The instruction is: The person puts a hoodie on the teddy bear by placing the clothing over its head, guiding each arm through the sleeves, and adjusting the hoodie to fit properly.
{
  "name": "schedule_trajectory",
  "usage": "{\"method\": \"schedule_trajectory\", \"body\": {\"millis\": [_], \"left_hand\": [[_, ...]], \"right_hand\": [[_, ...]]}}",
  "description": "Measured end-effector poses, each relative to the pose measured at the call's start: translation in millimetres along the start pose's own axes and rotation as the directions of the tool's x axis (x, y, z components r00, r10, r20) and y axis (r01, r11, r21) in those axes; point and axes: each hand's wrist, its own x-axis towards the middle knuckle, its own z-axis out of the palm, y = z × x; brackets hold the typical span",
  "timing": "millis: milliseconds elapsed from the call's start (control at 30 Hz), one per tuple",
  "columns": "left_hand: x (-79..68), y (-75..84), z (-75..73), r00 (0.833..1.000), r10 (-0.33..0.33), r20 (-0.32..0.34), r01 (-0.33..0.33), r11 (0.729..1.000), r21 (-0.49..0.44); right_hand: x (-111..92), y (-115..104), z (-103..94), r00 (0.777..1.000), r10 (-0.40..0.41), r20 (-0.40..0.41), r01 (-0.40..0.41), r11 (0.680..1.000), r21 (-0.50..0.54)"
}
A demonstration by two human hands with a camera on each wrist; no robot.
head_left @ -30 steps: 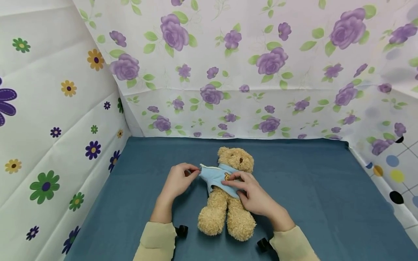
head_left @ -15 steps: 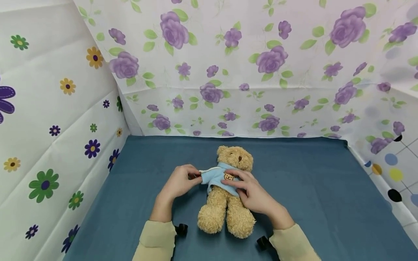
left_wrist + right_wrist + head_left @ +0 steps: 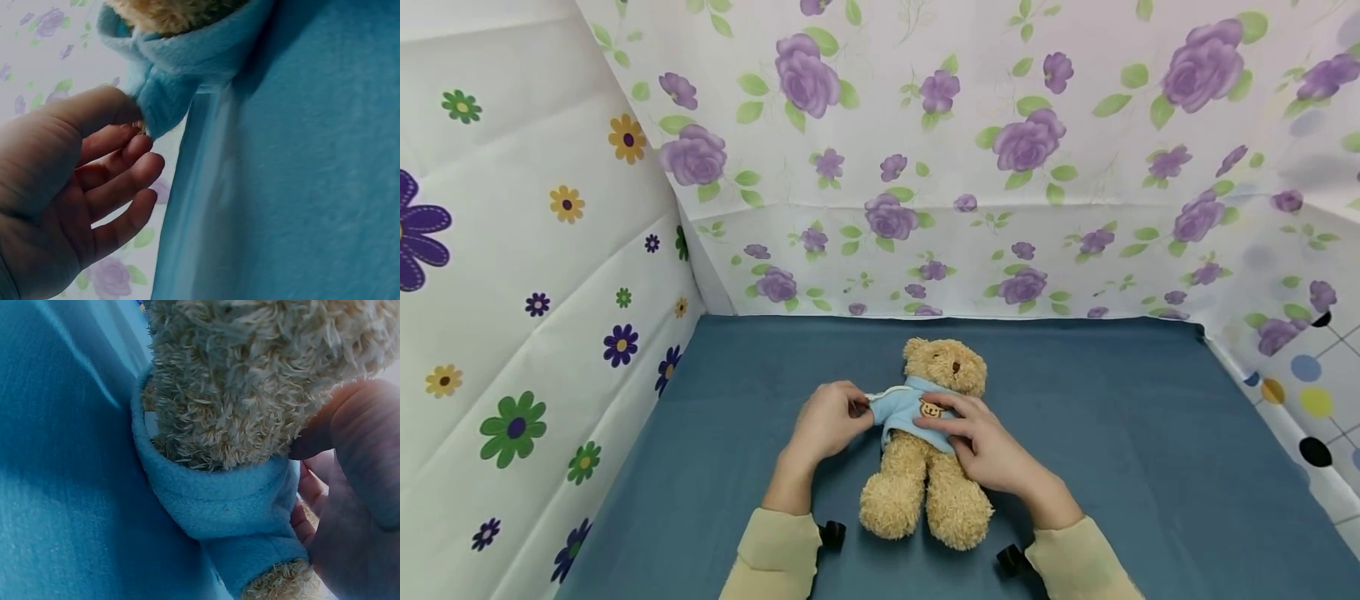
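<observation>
A tan plush teddy bear (image 3: 895,500) lies on its back, its head away from me, wearing a light blue shirt (image 3: 898,412) with a small bear face on the chest. My left hand (image 3: 829,421) pinches the end of the shirt's sleeve (image 3: 164,103) on the left side; a little tan fur shows at the cuff in the left wrist view. My right hand (image 3: 996,446) rests on the shirt front with fairly straight fingers, its thumb (image 3: 315,428) against the fur by the hem. At the other sleeve, a furry paw (image 3: 284,581) pokes out in the right wrist view.
The bear lies on a blue cloth-covered table (image 3: 1150,450). Behind stands a white curtain (image 3: 970,167) with purple roses, and a flower-printed sheet (image 3: 550,333) hangs at the left. Dark wrist-camera mounts (image 3: 1011,560) sit at the sleeve cuffs.
My left hand has shifted slightly right and taken a fuller pinch on the sleeve end, which now looks narrower and straighter. My right hand stays on the shirt front.
</observation>
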Motion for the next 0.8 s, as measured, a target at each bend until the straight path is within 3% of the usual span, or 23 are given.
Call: {"method": "schedule_trajectory", "body": {"millis": [133,333,500,567,700,800], "left_hand": [[-0.4,0.6,3.6,0.998,-0.025,-0.052,0.025,1.000,0.006],[0.1,-1.1,4.2,0.989,-0.105,-0.108,0.090,0.987,-0.132],[0.7,-7.1,-0.5,0.970,-0.237,-0.059,0.207,0.925,-0.318],[0.8,-11.2,-2.8,0.967,-0.253,-0.035,0.223,0.906,-0.360],[0.4,-22.4,-6.8,0.997,-0.068,-0.047,0.049,0.946,-0.321],[0.3,-29.5,-8.2,0.996,0.082,-0.041,-0.090,0.960,-0.265]], "right_hand": [[-1,0,1.9,1.000,-0.004,-0.006,0.005,1.000,0.005],[-2,-2,5.9,1.000,0.009,-0.006,-0.009,1.000,0.002],[-1,-6,8.0,0.999,0.033,0.020,-0.033,0.999,-0.013],[-1,-6,7.8,0.999,0.041,0.035,-0.041,0.999,-0.017],[0,-6,3.6,0.998,0.037,0.054,-0.037,0.999,0.001],[-1,-4,-0.2,0.998,0.036,0.054,-0.037,0.999,0.025]]}}
